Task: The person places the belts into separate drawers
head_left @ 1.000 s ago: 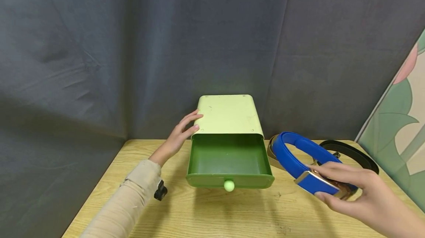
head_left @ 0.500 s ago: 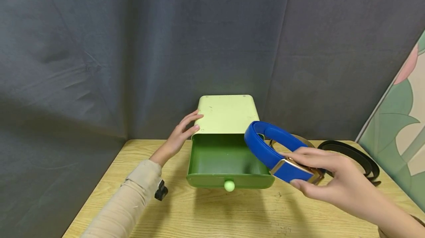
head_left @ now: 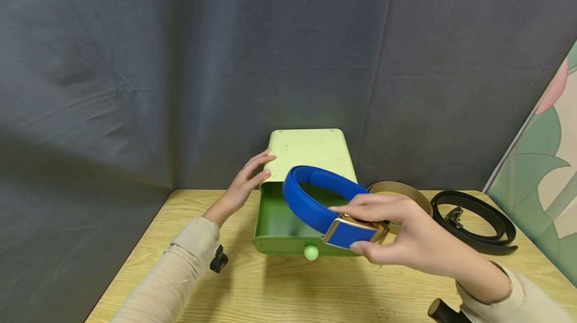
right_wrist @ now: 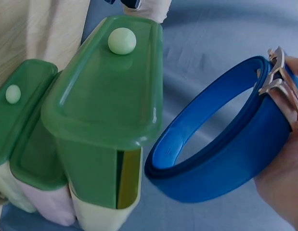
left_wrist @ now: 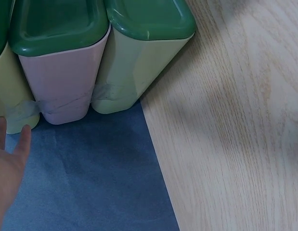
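Observation:
In the head view, a rolled blue belt (head_left: pixel 306 209) with a gold-edged buckle (head_left: pixel 353 233) hangs in front of and above an open green drawer (head_left: pixel 281 245). My right hand (head_left: pixel 407 233) pinches the buckle end between thumb and fingers. The belt's loop (right_wrist: pixel 221 178) shows large in the right wrist view. My left hand (head_left: pixel 239 190) rests with extended fingers against the left side of the pale yellow-green drawer case (head_left: pixel 311 152). In the left wrist view only part of that left hand (left_wrist: pixel 6 168) shows. The belt and right hand hide the drawer's right part.
A coiled tan belt (head_left: pixel 401 189) and a coiled black belt (head_left: pixel 502 225) lie on the wooden table (head_left: pixel 297 293) to the right. Below the open drawer, the wrist views show further closed green drawers, one in a pink case (left_wrist: pixel 67 82). A grey curtain (head_left: pixel 270 52) stands behind.
My right hand has carried the blue belt leftward, from beside the drawer to in front of its opening. The tan belt has come into fuller view. My left hand stays put.

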A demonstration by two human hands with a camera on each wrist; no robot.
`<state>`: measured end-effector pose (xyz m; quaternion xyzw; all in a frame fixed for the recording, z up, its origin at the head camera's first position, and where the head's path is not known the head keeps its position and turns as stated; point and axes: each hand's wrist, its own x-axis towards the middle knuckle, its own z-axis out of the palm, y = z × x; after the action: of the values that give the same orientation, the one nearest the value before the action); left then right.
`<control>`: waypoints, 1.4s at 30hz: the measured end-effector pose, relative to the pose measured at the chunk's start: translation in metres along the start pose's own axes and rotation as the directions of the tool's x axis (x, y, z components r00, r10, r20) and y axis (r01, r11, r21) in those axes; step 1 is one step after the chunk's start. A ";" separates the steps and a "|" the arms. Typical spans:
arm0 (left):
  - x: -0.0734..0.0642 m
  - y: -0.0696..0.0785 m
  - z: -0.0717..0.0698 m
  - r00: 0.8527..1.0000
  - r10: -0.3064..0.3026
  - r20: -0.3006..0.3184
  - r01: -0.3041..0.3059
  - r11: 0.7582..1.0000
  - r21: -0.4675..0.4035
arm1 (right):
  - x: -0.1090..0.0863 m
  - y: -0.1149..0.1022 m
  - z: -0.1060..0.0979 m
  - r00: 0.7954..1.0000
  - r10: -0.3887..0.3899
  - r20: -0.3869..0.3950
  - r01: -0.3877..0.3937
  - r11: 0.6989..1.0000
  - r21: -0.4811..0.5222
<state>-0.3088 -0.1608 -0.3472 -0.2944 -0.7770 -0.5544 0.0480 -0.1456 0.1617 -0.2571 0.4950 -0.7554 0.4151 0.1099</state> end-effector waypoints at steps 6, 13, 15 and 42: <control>-0.001 0.000 0.000 1.000 0.003 -0.005 -0.003 1.000 0.008 | 0.011 0.013 0.009 0.995 -0.088 0.057 0.083 0.993 0.085; 0.000 -0.001 0.000 1.000 0.014 -0.004 -0.014 1.000 0.007 | 0.016 0.025 0.019 0.990 -0.078 0.115 0.063 0.990 0.127; 0.000 -0.001 0.000 1.000 0.016 -0.004 -0.016 1.000 0.005 | 0.016 0.028 0.020 0.991 -0.054 0.125 0.038 0.991 0.128; 0.000 -0.001 0.000 1.000 0.002 0.000 -0.002 1.000 0.002 | 0.038 0.069 0.028 0.972 0.064 0.228 -0.081 0.995 0.065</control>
<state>-0.3091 -0.1614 -0.3478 -0.2953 -0.7772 -0.5535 0.0487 -0.2152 0.1275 -0.2883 0.5146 -0.7648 0.3875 -0.0101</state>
